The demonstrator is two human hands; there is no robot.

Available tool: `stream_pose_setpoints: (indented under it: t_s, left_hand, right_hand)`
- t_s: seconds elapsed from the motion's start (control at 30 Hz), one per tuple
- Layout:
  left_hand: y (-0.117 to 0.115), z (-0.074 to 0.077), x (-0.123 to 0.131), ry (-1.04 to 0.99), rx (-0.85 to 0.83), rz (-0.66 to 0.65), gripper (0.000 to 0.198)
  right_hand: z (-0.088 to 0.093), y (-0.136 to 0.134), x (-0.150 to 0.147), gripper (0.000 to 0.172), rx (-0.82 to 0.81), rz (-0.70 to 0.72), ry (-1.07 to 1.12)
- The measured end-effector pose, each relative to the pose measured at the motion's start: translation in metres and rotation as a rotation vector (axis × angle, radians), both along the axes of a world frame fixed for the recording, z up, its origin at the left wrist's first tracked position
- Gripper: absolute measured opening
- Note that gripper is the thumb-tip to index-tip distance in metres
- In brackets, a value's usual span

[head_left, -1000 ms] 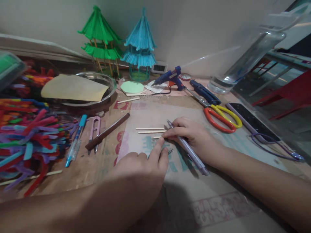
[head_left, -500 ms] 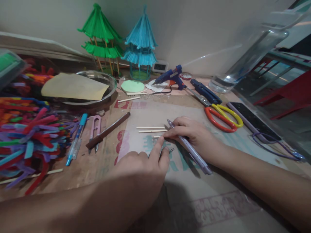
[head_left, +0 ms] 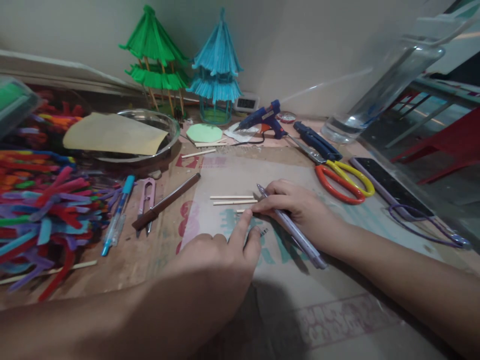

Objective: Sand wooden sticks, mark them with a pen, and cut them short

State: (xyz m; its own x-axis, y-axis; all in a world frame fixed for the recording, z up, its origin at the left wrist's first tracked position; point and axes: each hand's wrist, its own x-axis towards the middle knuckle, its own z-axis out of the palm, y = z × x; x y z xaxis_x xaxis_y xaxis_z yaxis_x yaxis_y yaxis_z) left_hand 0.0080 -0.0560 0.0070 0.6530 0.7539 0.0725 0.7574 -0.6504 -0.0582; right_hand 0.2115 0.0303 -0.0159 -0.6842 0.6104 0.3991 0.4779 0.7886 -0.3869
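Note:
My right hand (head_left: 296, 210) grips a pale purple pen (head_left: 290, 232), its tip pointing down to the left at a short wooden stick (head_left: 242, 211) on the paper sheet (head_left: 232, 175). My left hand (head_left: 219, 255) rests in a loose fist beside it, index finger stretched out and pressing the same stick near its end. Two longer wooden sticks (head_left: 232, 200) lie side by side just beyond my fingers.
A heap of coloured pipe cleaners (head_left: 41, 210) fills the left. A brown pen (head_left: 167, 201), thread snips (head_left: 147, 197) and a blue pen (head_left: 118, 215) lie beside it. Orange-yellow scissors (head_left: 343, 180), a blue glue gun (head_left: 262, 117), a metal dish (head_left: 165, 127), a phone (head_left: 390, 187) and two paper pagodas (head_left: 187, 65) ring the sheet.
Almost nothing differs: both hands stay on the short stick, and my left index finger has edged slightly along it.

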Motion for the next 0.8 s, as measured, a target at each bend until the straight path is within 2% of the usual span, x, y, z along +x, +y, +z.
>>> stream_pose_setpoints:
  t_s: [0.1, 0.2, 0.53, 0.8]
  left_hand:
    - [-0.001, -0.008, 0.001, 0.164, 0.135, -0.006, 0.053]
    - [-0.002, -0.014, 0.001, 0.193, 0.144, -0.039, 0.052]
    - [0.001, -0.008, 0.003, 0.203, 0.104, -0.029, 0.053]
    - [0.0, -0.01, 0.001, 0.206, 0.16, -0.055, 0.046]
  right_hand:
    - [0.0, 0.0, 0.0, 0.022, 0.018, -0.004, -0.009]
    - [0.0, 0.0, 0.0, 0.021, 0.04, 0.004, -0.012]
    - [0.001, 0.0, -0.001, 0.021, 0.058, 0.025, -0.003]
    - [0.0, 0.0, 0.0, 0.022, 0.051, 0.01, -0.025]
